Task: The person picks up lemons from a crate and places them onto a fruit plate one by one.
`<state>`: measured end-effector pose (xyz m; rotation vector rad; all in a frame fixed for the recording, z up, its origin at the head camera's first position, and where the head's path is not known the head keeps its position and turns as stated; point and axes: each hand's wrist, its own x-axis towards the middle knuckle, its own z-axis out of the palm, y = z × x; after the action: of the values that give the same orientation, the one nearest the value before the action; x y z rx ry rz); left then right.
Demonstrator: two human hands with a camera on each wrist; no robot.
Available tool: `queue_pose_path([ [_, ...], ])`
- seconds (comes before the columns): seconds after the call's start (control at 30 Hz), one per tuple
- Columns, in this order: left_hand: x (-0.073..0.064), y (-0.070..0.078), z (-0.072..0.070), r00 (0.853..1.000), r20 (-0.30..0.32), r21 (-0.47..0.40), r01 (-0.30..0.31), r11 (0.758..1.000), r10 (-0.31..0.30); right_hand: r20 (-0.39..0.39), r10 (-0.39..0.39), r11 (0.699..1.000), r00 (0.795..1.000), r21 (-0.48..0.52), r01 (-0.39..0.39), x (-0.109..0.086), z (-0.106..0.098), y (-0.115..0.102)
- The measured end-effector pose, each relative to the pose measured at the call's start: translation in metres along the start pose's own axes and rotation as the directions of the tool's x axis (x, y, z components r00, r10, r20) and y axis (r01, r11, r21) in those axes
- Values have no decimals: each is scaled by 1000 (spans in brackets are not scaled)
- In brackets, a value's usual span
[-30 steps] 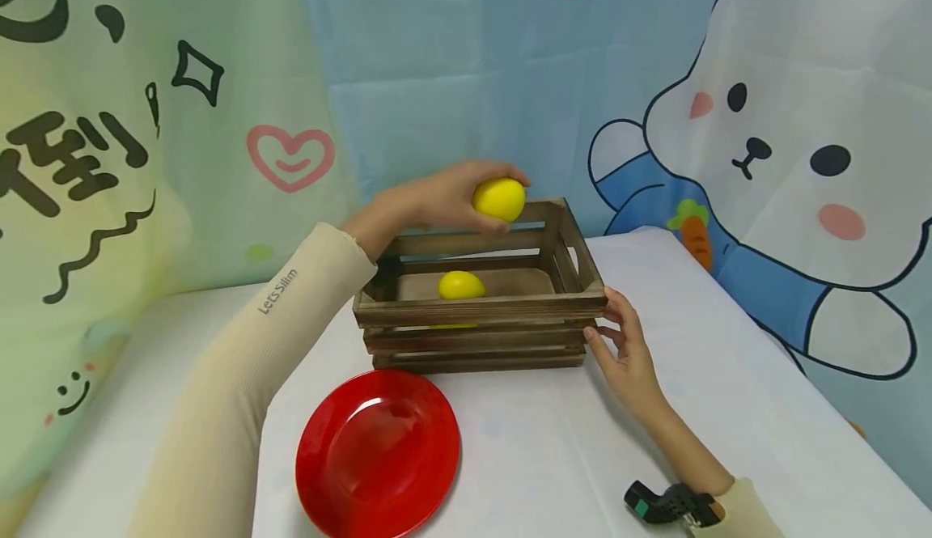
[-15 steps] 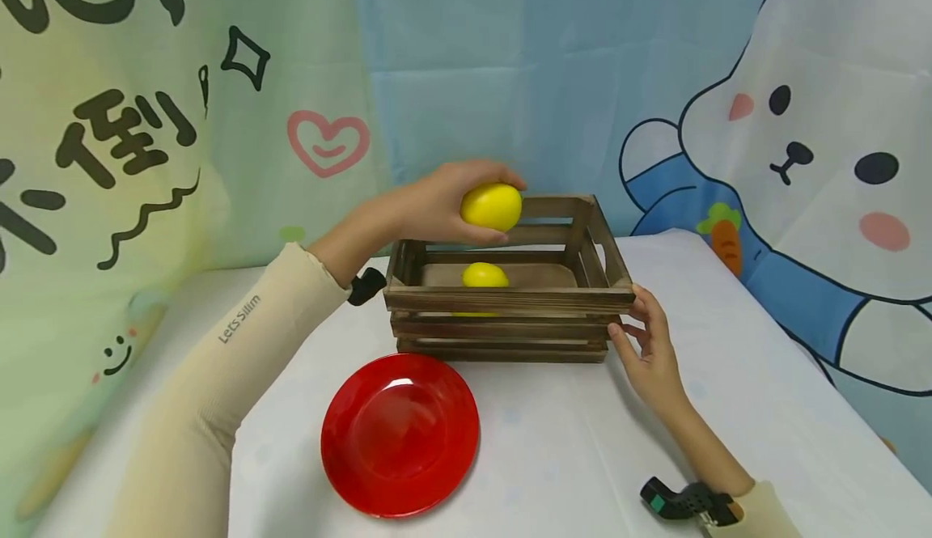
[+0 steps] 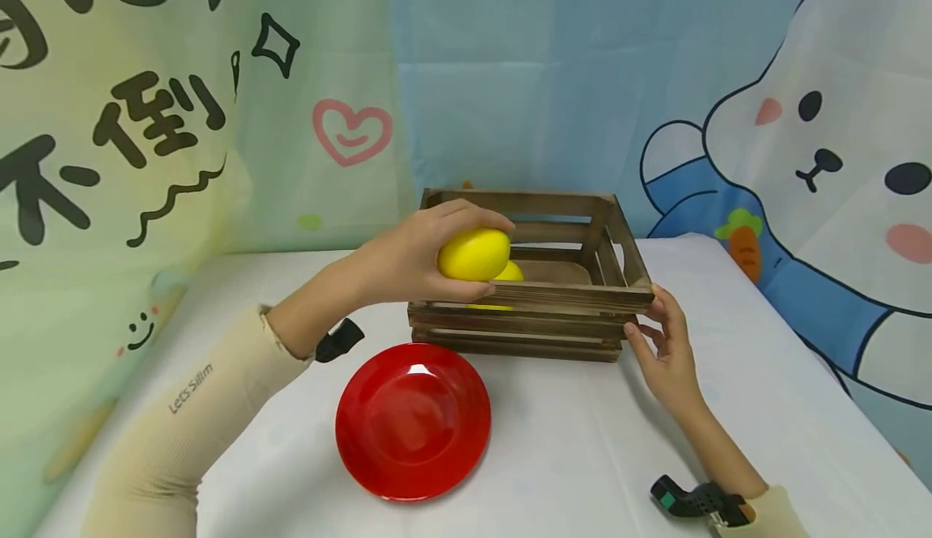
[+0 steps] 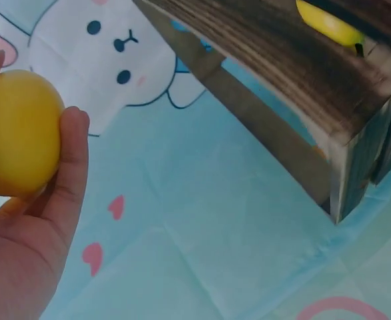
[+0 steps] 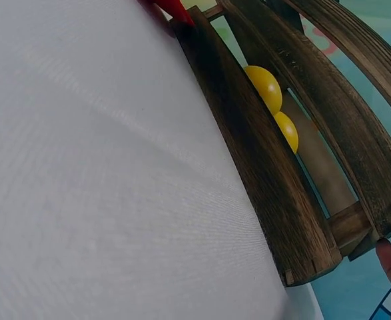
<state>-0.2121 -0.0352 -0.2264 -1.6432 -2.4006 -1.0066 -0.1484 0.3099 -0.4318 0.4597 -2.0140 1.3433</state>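
My left hand (image 3: 408,259) holds a smooth yellow lemon (image 3: 474,254) between thumb and fingers, above the front left part of a brown slatted wooden crate (image 3: 531,349). That same lemon (image 4: 20,133) fills the left edge of the left wrist view. Behind the crate's front slats lie more yellow lemons (image 5: 265,88); two show in the right wrist view, partly hidden. My right hand (image 3: 668,352) holds the crate's front right corner, thumb low and fingers near the top rim. A red plate (image 3: 413,425) with nothing on it sits in front of the crate.
A white cloth (image 3: 568,441) covers the table. Behind it hangs a printed backdrop (image 3: 502,109) with a white cartoon animal, close to the crate's back. A black wrist device (image 3: 695,499) is strapped to the right wrist.
My left hand, holding the lemon, has moved from above the crate's inside down and toward its front left, nearer the plate. The right hand stays at the crate's corner. The head view has shifted left.
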Motion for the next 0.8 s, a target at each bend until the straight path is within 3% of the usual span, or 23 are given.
queue_pose_path([
  [0.23, -30, 11, 8, 998, -36, -35, 40, 999, -41, 0, -5, 1000, 1000, -11, 5, 0, -1, -1],
  [0.43, -62, 18, 16, 998, -57, -103, 26, 994, -32, 13, -15, 1000, 1000, -5, 15, -2, 2, 3],
  [0.57, -77, 20, 23, 996, -50, -143, 68, 987, -76, 4, -32, 999, 999, 2, 32, 2, 2, 5],
  [0.8, -106, 11, 51, 984, -62, -181, 152, 972, -165, 3, -54, 999, 999, 2, 54, 0, -2, 5],
])
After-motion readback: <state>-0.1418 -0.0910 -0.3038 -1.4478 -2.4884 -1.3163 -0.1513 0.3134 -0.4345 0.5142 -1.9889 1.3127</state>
